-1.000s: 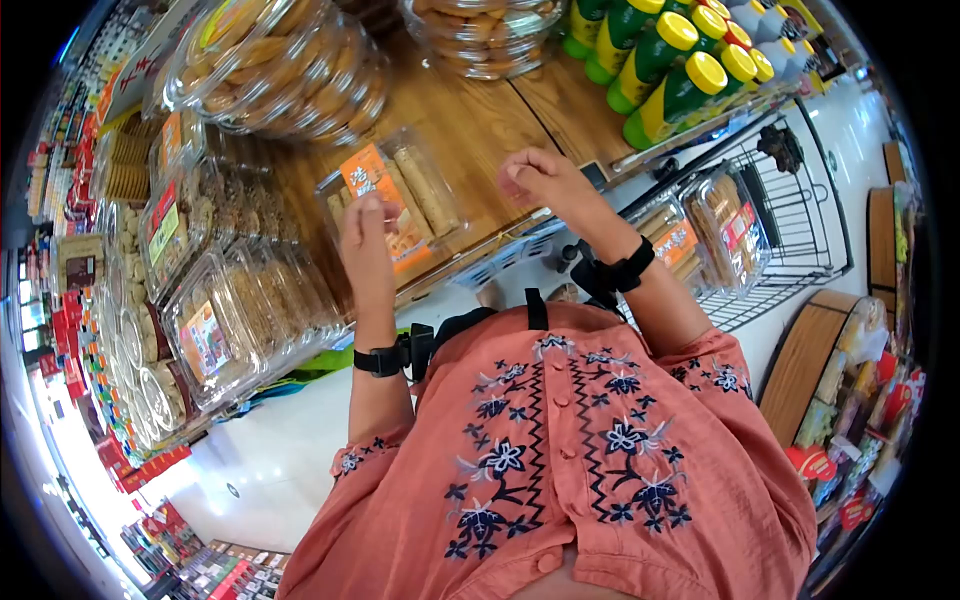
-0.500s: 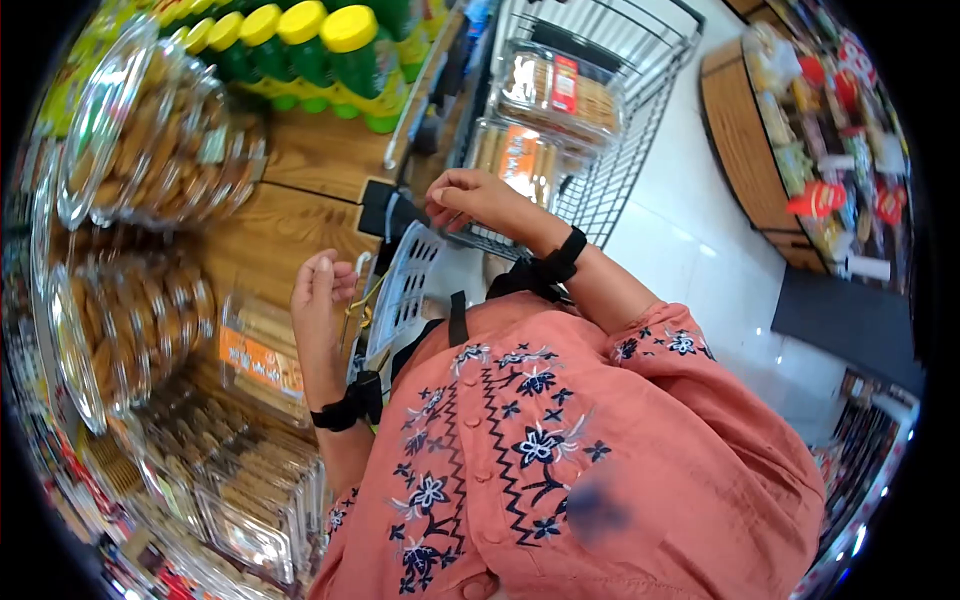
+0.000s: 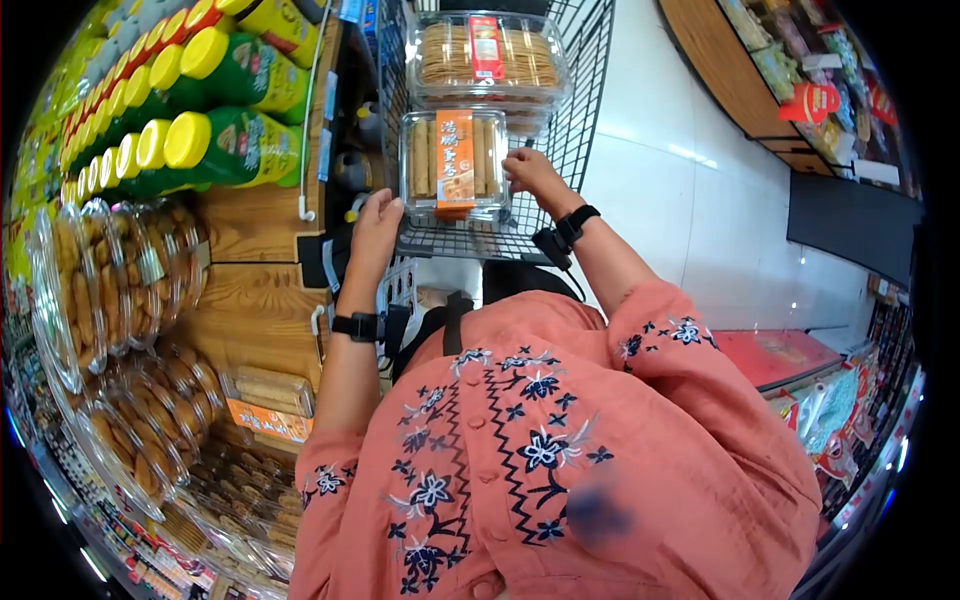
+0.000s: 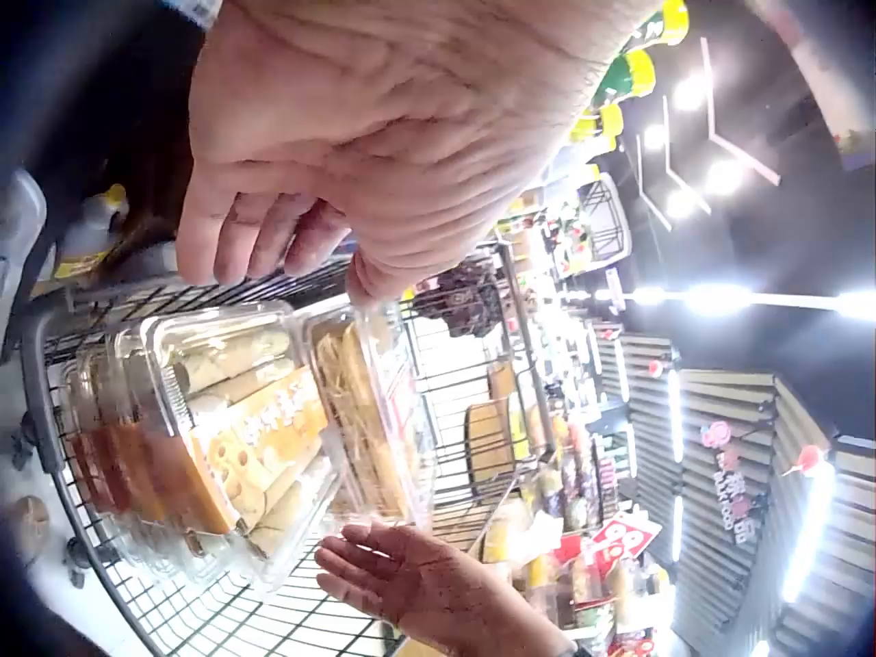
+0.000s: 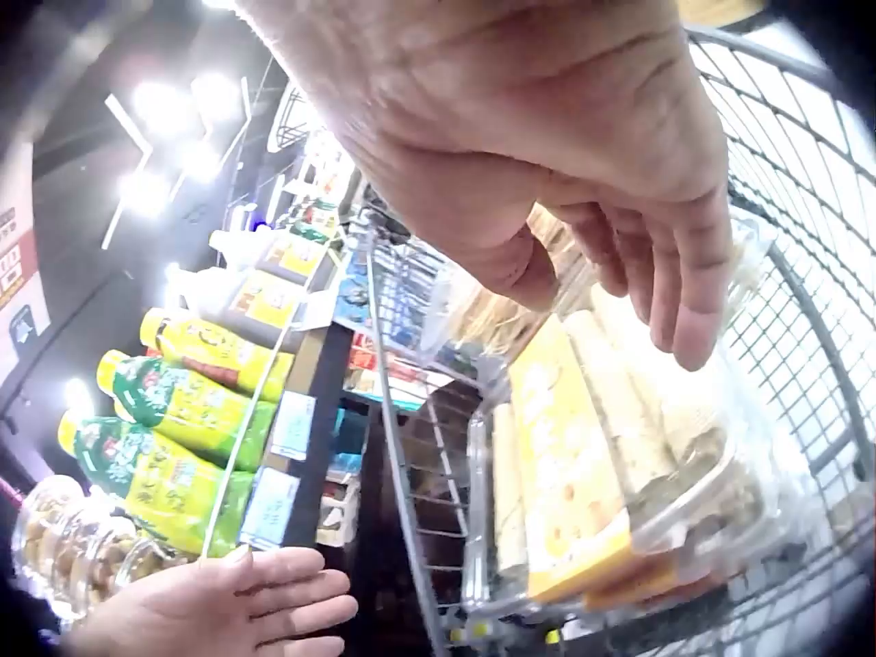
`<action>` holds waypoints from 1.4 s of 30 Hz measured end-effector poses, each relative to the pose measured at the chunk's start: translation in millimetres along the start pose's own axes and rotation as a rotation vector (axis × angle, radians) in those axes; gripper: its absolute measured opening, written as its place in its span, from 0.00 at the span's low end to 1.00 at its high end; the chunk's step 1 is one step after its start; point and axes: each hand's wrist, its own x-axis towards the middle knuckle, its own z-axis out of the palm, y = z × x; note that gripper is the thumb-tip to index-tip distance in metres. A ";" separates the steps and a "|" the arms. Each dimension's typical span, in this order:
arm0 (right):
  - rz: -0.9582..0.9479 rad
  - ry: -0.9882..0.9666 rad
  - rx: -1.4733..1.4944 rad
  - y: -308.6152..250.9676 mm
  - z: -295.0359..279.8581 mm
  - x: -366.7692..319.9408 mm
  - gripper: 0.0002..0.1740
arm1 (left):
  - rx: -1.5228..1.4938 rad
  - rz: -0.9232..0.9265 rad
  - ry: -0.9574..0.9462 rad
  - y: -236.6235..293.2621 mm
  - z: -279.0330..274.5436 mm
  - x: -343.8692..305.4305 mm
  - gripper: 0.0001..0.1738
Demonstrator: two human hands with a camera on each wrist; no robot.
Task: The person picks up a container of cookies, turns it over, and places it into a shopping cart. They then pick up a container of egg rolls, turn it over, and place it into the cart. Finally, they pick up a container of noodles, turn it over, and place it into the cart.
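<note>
A clear box of egg rolls with an orange label (image 3: 455,165) lies in the wire shopping cart (image 3: 430,243), below another clear box of thin biscuits (image 3: 488,62) in the head view. My right hand (image 3: 538,182) is at the right side of the egg roll box, fingers loosely bent; in the right wrist view that hand (image 5: 548,151) hangs over the box, and contact cannot be told. My left hand (image 3: 375,238) is by the cart's left edge, holding nothing. The left wrist view has its fingers (image 4: 253,236) relaxed above the cart rim.
Left of the cart stands a wooden display table (image 3: 250,310) with green yellow-capped bottles (image 3: 235,148), stacked clear tubs (image 3: 125,280) and another orange-labelled box (image 3: 268,408). White tiled floor (image 3: 660,190) and a rounded wooden stand (image 3: 715,70) are to the right.
The view has swung from the display table to the cart. Both hands have moved from over or beside the table to the cart, the right one now beside the egg roll box.
</note>
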 end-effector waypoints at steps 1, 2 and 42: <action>0.012 0.019 -0.034 4.3 -7.5 9.0 0.16 | 0.057 -0.018 0.002 2.1 9.4 8.2 0.31; 0.031 0.013 -0.090 10.3 -12.2 18.0 0.17 | 0.113 -0.037 0.004 1.0 17.6 15.5 0.32; -0.038 -0.389 0.038 -64.6 -50.1 -60.9 0.09 | -0.509 -0.156 -0.134 53.6 13.4 -21.4 0.32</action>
